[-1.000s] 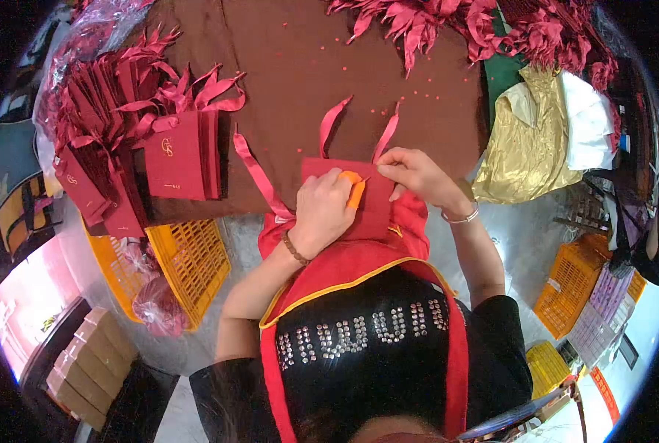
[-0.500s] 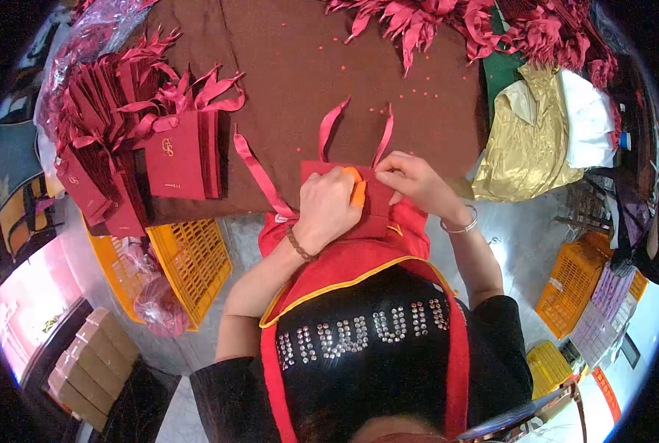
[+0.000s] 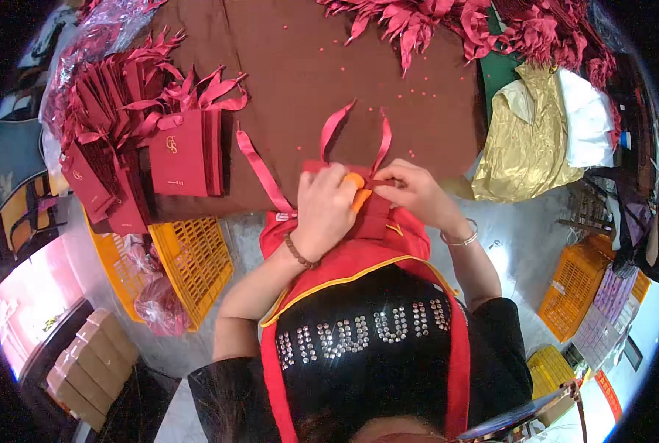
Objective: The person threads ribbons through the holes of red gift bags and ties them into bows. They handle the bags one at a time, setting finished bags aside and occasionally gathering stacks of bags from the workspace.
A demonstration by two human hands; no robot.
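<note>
A dark red paper bag (image 3: 376, 220) with pink ribbon handles lies at the table's front edge, against my red apron (image 3: 344, 260). My left hand (image 3: 325, 203) is closed over its left part; orange covers (image 3: 360, 199) show at the thumb and index fingertips. Just to the right, my right hand (image 3: 411, 190) pinches a thin dark red strip (image 3: 380, 182) that reaches toward the left fingertips. One ribbon (image 3: 336, 131) and a second ribbon (image 3: 384, 142) stretch up from the bag across the brown cloth. A longer ribbon (image 3: 259, 171) runs to the left.
Finished-looking red bags (image 3: 184, 151) with ribbons stand stacked at left. More pink ribbons (image 3: 411, 26) heap at the far right, above a gold bag (image 3: 525, 140). Small red dots lie scattered over the brown cloth (image 3: 285, 81). Yellow crates (image 3: 196, 266) stand below the table.
My right fingers have closed in and now pinch the dark red strip beside the left fingertips. The right-hand upright ribbon has shifted slightly, its flat side now showing.
</note>
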